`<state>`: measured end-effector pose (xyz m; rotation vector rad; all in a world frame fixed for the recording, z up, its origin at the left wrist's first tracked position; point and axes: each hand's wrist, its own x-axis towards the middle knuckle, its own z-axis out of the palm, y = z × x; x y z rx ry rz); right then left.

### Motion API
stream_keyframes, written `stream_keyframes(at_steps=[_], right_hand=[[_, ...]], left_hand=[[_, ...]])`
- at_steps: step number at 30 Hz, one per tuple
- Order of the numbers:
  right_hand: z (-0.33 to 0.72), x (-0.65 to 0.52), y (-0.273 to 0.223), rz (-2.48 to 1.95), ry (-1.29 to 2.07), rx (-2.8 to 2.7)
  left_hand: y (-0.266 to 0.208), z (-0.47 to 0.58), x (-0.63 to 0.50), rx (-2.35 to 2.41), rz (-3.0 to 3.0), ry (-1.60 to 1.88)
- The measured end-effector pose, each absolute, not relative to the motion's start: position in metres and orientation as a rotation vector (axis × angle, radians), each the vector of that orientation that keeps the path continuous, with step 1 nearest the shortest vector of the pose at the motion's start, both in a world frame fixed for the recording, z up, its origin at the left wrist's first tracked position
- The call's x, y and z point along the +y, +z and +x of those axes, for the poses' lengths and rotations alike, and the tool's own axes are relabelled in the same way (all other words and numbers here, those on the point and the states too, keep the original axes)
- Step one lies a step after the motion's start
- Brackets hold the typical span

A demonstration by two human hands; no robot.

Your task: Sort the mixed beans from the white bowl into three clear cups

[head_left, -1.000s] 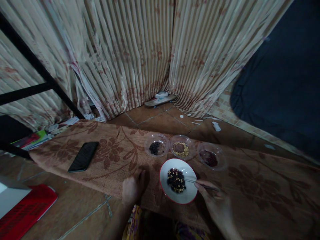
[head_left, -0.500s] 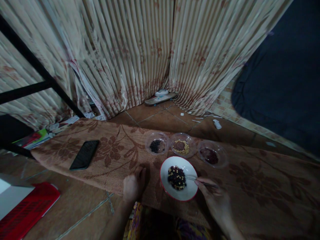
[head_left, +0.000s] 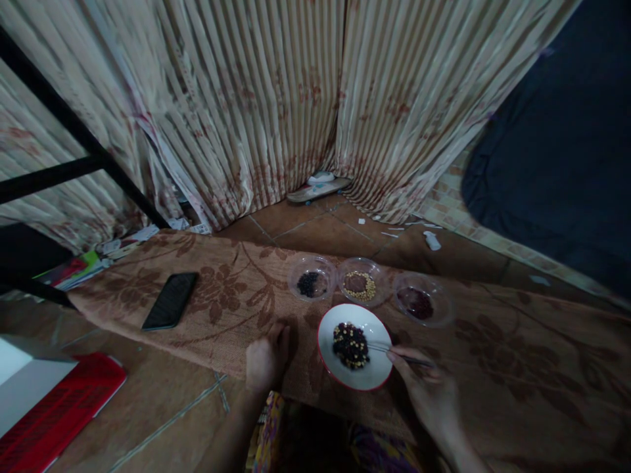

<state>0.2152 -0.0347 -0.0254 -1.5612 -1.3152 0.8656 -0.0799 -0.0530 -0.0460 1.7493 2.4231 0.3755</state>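
My right hand point(head_left: 426, 387) grips a slim metal utensil point(head_left: 417, 360) with what look like two thin prongs; whether it is tweezers or chopsticks I cannot tell. Its tip reaches into a white bowl point(head_left: 379, 374) with a red rim, beside a heap of mixed dark and yellow beans point(head_left: 351, 345). Closed and resting on the cloth left of the bowl is my left hand point(head_left: 267, 358), with nothing visible in it. Behind the bowl stand three clear plastic bowls, holding black beans point(head_left: 308, 284), yellow beans point(head_left: 359, 286) and dark red beans point(head_left: 415, 303).
A brown flowered cloth point(head_left: 217, 328) covers the low table. On its left part lies a black phone point(head_left: 170, 301). Beyond the table are a skateboard point(head_left: 318, 190), scattered white bits on the tiles and striped curtains point(head_left: 276, 98). A red and white box point(head_left: 64, 407) sits at lower left.
The view has shifted slightly, so everything appears a little higher and further right. Both hands keep their poses, and the utensil stays in the bowl.
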Motion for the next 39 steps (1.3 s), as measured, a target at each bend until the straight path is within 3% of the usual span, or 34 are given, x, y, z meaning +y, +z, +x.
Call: stream_keyframes(at_steps=[8, 16, 39], right_hand=[[0.214, -0.03, -0.011, -1.562, 0.821, -1.21], [0.193, 0.058, 0.029, -1.36, 0.601, -1.017], [0.212, -0.037, -0.02, -1.536, 0.771, -1.298]], left_hand=[[-0.042, -0.079, -0.053, 2.417, 1.713, 0.344], [-0.042, -0.079, -0.053, 2.408, 1.709, 0.374], [-0.045, -0.079, -0.054, 2.414, 1.715, 0.379]])
